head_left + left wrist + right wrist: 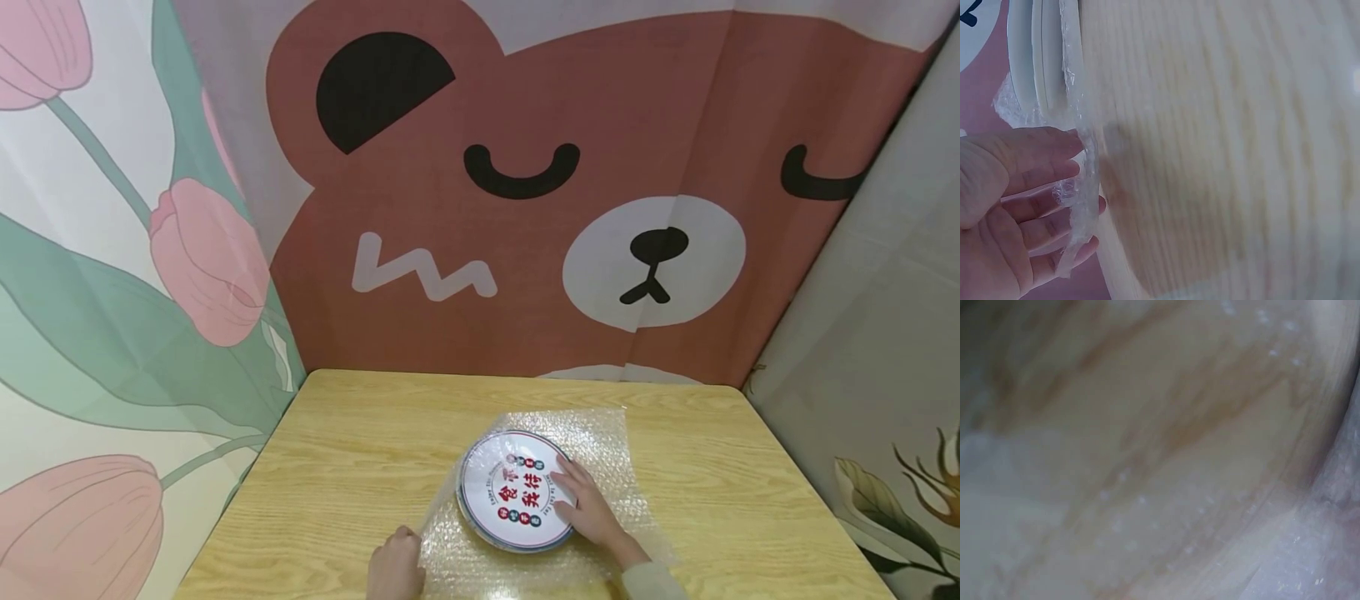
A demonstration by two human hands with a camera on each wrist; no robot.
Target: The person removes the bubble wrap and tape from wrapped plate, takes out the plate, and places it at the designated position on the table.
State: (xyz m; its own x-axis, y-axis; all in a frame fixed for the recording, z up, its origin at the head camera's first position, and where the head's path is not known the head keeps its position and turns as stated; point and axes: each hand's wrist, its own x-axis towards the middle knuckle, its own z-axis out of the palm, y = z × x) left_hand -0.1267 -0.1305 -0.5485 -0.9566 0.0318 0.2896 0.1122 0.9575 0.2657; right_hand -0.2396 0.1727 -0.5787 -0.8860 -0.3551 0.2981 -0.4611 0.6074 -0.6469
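Note:
A round white plate (517,496) with red characters and small coloured circles lies on a sheet of bubble wrap (603,442). Edge-on in the left wrist view, a stack of plates (1047,56) shows against the wrap. My left hand (395,565) pinches the wrap's left edge between thumb and fingers, lifting it a little beside the plates. Across the right part of the top plate rests my right hand (592,510), its fingers spread. The right wrist view is blurred; wood grain and some bubble wrap (1297,562) show there, but no clear fingers.
The wood-grain table (360,442) extends around the wrap on both sides and behind. A curtain with a brown bear (525,275) hangs at the table's back edge. Flower-patterned cloth (90,350) stands along the left side, and a grey cloth (862,333) along the right.

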